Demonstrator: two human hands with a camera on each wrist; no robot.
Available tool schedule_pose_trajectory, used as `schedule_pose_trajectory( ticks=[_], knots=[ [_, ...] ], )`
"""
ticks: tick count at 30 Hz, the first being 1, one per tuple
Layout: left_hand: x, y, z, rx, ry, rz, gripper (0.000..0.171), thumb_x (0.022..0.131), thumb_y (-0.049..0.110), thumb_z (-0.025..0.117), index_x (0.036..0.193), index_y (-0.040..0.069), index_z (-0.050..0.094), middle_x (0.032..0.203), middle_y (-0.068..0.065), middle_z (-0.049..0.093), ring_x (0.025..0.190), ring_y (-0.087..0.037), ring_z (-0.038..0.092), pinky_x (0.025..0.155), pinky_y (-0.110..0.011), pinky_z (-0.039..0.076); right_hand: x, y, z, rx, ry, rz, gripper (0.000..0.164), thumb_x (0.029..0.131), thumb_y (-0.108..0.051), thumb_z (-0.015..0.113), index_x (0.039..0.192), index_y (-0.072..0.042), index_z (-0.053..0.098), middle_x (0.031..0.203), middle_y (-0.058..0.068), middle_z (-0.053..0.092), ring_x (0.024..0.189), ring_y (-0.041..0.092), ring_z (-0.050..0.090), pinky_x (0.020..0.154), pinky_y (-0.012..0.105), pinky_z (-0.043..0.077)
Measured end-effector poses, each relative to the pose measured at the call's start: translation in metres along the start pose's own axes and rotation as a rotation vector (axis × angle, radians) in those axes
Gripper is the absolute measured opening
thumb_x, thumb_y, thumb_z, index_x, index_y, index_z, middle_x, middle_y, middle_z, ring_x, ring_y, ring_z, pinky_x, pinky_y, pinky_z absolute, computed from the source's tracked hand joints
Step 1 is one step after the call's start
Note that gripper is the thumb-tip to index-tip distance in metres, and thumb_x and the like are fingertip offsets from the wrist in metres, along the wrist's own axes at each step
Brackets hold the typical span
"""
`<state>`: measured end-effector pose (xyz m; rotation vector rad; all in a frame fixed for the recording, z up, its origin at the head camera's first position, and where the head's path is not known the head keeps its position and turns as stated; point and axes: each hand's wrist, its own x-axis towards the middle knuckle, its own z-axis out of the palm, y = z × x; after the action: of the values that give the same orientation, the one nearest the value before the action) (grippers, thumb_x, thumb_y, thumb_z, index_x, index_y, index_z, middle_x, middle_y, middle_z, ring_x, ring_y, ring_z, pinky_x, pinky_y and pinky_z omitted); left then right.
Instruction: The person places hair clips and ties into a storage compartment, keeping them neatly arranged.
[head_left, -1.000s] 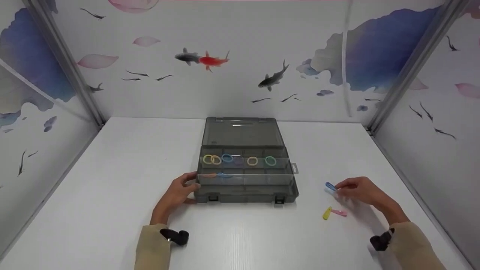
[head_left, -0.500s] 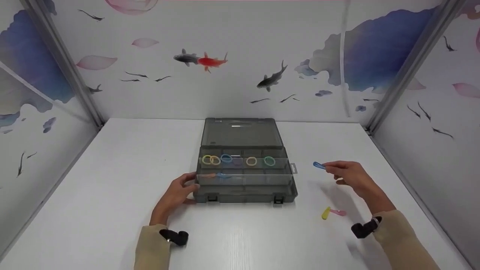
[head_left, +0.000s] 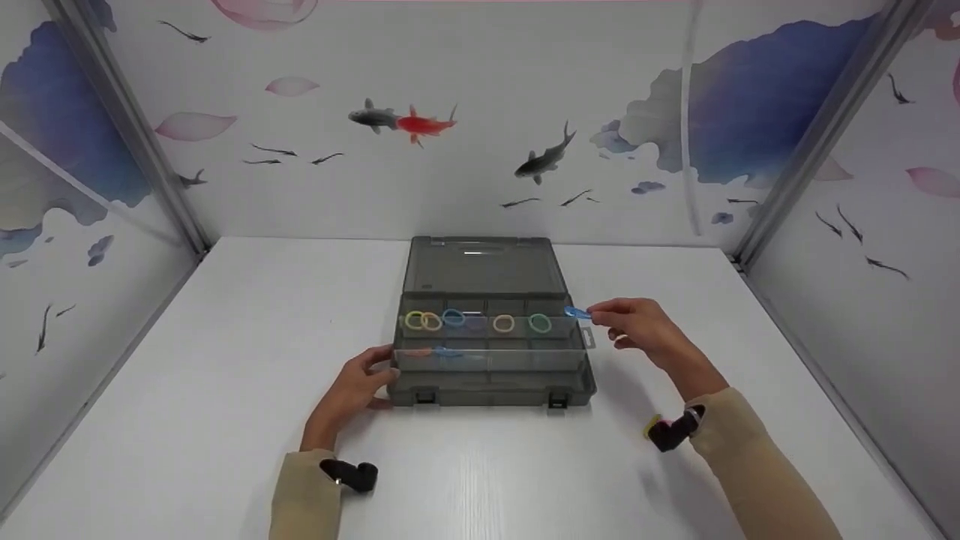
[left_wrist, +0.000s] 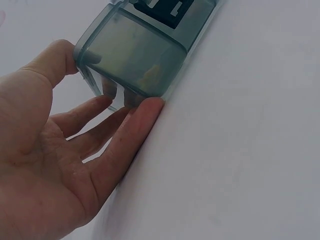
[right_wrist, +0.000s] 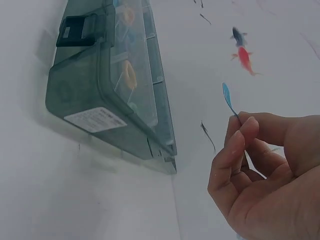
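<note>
My right hand [head_left: 637, 328] pinches a blue snap hair clip [head_left: 576, 313] between thumb and fingertips, its free end pointing left. It is held above the right edge of an open, smoky-grey storage box [head_left: 491, 395]. In the right wrist view the hair clip [right_wrist: 227, 96] stands up from the fingertips, apart from the box [right_wrist: 75, 90]. My left hand [head_left: 352, 386] holds the left end of the box, with thumb and fingers touching its end in the left wrist view. Inside lie several small hair ties [head_left: 504, 323], an orange clip [head_left: 417, 352] and a blue clip [head_left: 448, 351].
The box's lid [head_left: 484, 266] leans back towards the patterned wall [head_left: 465, 187]. A yellow clip [head_left: 649, 427] on the white table [head_left: 480, 472] is mostly covered by the right wrist camera [head_left: 673, 430]. Side walls stand at left and right.
My right hand has lifted the blue hair clip off the table and carried it left to the box's right edge. My left hand has stayed in place on the box.
</note>
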<state>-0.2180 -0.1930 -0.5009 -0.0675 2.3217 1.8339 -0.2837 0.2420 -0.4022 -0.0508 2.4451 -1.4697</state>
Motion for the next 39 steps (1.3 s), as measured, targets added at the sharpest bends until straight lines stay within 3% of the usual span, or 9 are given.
schedule_pose_trajectory(
  ticks=[10,17,20,29,34,39],
  knots=[
    [-0.001,-0.001,-0.004,0.001,0.000,-0.007,0.056,0.097,0.014,0.058,0.151,0.009,0.044,0.156,-0.017,0.041,0.131,-0.035,0.052,0.086,-0.045,0.061,0.017,-0.017,0.037,0.031,-0.060,-0.028,0.034,0.100,-0.027,0.062,0.125,-0.005,0.067,0.100,-0.002,0.061,0.088,0.017,0.056,0.073,0.025,0.050],
    [-0.001,-0.003,-0.004,0.002,0.004,-0.006,0.055,0.097,0.011,0.057,0.150,0.007,0.044,0.155,-0.018,0.043,0.129,-0.032,0.054,0.084,-0.045,0.062,0.026,-0.030,0.068,0.032,-0.090,-0.032,0.033,0.100,-0.029,0.061,0.125,-0.009,0.069,0.110,0.000,0.064,0.101,0.022,0.057,0.098,0.045,0.049],
    [0.000,-0.002,-0.003,0.010,0.002,-0.006,0.054,0.097,0.011,0.057,0.150,0.006,0.045,0.154,-0.019,0.044,0.127,-0.032,0.055,0.083,-0.044,0.062,0.031,-0.033,0.078,0.037,-0.092,-0.024,0.032,0.100,-0.028,0.061,0.125,-0.009,0.069,0.114,0.003,0.064,0.105,0.025,0.058,0.102,0.050,0.048],
    [-0.001,-0.002,-0.003,0.016,0.009,-0.012,0.055,0.097,0.013,0.059,0.150,0.007,0.044,0.155,-0.017,0.043,0.127,-0.035,0.055,0.083,-0.045,0.062,0.043,-0.043,0.100,0.035,-0.085,-0.001,0.029,0.099,-0.026,0.062,0.122,-0.009,0.071,0.121,0.008,0.067,0.119,0.029,0.060,0.106,0.050,0.048],
    [0.001,-0.002,-0.002,0.014,0.014,-0.008,0.055,0.097,0.014,0.060,0.150,0.008,0.045,0.155,-0.016,0.043,0.128,-0.035,0.055,0.083,-0.044,0.062,0.050,-0.045,0.108,-0.036,-0.097,-0.005,0.029,0.099,-0.026,0.063,0.122,-0.010,0.072,0.129,0.012,0.068,0.123,0.029,0.062,0.109,0.050,0.047],
    [0.002,-0.002,-0.001,0.020,0.008,-0.001,0.055,0.097,0.015,0.060,0.150,0.007,0.045,0.154,-0.017,0.044,0.128,-0.035,0.055,0.084,-0.046,0.062,0.056,-0.042,0.114,-0.100,-0.099,0.003,0.028,0.096,-0.023,0.067,0.119,-0.009,0.075,0.126,0.012,0.071,0.113,0.022,0.067,0.104,0.045,0.052]
  ],
)
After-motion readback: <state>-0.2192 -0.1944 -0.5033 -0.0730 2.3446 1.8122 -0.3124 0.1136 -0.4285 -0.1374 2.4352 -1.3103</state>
